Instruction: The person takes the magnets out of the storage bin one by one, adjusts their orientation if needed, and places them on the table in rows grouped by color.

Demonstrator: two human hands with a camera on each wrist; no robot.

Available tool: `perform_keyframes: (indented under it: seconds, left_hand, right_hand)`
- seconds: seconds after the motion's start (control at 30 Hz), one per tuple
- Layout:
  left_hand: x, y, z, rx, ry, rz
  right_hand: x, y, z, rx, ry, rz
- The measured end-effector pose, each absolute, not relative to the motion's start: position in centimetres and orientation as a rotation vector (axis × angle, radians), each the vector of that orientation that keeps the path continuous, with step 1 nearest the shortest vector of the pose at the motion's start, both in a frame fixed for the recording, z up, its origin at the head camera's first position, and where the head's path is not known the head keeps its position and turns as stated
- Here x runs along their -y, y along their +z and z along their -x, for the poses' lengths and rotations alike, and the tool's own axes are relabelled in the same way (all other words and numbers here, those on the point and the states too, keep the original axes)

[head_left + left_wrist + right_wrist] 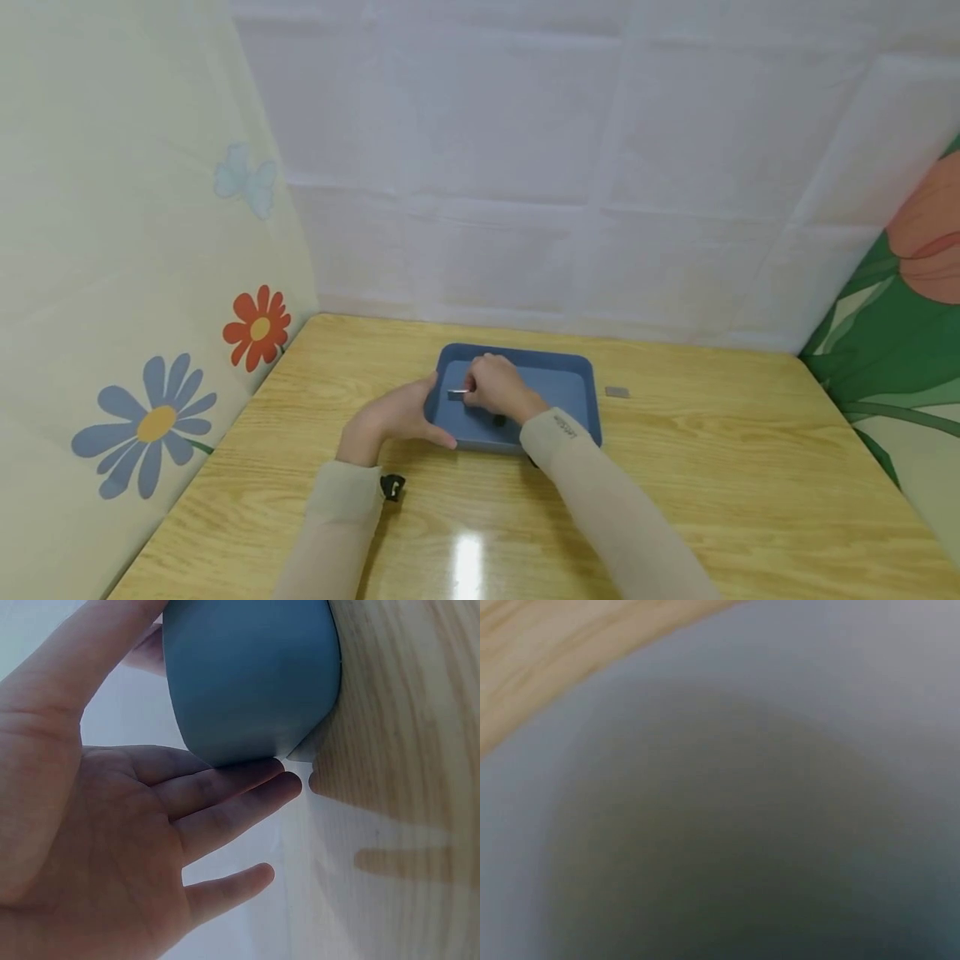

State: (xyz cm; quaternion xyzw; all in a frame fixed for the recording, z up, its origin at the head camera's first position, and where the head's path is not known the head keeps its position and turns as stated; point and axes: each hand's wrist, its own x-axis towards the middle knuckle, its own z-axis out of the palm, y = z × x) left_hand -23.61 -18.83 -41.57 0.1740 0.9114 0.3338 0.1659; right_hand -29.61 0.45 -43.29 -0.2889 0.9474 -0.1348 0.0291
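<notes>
Fingers of my right hand [497,388] are curled around a small silvery metal piece [456,394], pinching it just above the floor of the blue tray [587,367], toward its left half. I judge the pinch should stay light and near the piece's end, so that it keeps level and does not twist out sideways. My left hand [399,414] lies open against the tray's left wall, thumb on the near corner; the left wrist view shows the straight fingers [225,784] flat along the rounded blue side, not hooked under it. That bracing seems worth keeping firm, since the tray sits loose on the wooden surface [720,467] and could slide. The right wrist view is a blur of grey-blue, so I cannot tell from it how the tips meet the metal. A second small grey piece [617,392] lies on the surface just beside the tray's right rim, apart from both hands.
</notes>
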Motion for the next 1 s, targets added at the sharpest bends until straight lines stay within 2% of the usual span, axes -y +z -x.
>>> perform_keyframes:
  seconds: [0.6,1.0]
  left_hand:
    - [18.9,-41.8,23.5,-2.625,0.898,-0.449]
    - [18.7,-41.4,23.4,-2.644,0.851,-0.406]
  right_hand:
    - [-2.3,-41.5,29.0,-2.932,-0.539,0.828]
    - [-5.1,-40.3,28.8,-3.004,-0.515,0.877]
